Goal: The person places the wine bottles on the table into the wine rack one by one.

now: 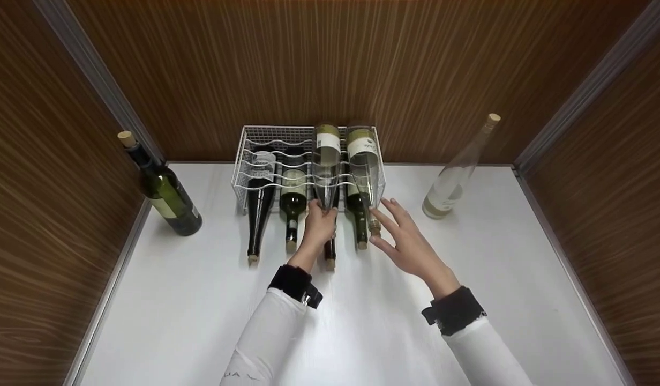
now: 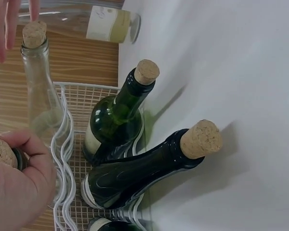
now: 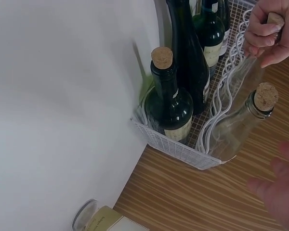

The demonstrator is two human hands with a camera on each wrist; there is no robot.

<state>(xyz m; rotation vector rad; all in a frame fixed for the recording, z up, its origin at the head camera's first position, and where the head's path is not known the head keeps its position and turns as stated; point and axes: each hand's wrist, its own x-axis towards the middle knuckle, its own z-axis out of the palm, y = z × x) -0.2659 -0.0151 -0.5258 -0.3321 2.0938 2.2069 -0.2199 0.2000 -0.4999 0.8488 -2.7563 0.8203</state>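
A white wire rack (image 1: 279,130) holds corked wine bottles lying in two tiers. My left hand (image 1: 320,228) grips the neck of a clear bottle (image 1: 327,155) on the upper tier; its cork (image 3: 275,19) pokes out of the fist in the right wrist view. To the right lies a second clear bottle (image 1: 362,155), its cork (image 3: 266,96) facing outward. Near that neck, my right hand (image 1: 410,244) has its fingers spread and holds nothing. Below are a dark bottle (image 1: 260,209), a green bottle (image 1: 293,203) and another green bottle (image 1: 358,214); my left hand partly hides one more dark bottle (image 1: 330,257).
On the white table (image 1: 362,332), a green corked bottle (image 1: 172,198) stands at left and a clear corked bottle (image 1: 453,179) at right. Wood-grain panels (image 1: 415,69) enclose the back and both sides. Lower-tier necks jut out past the rack's front.
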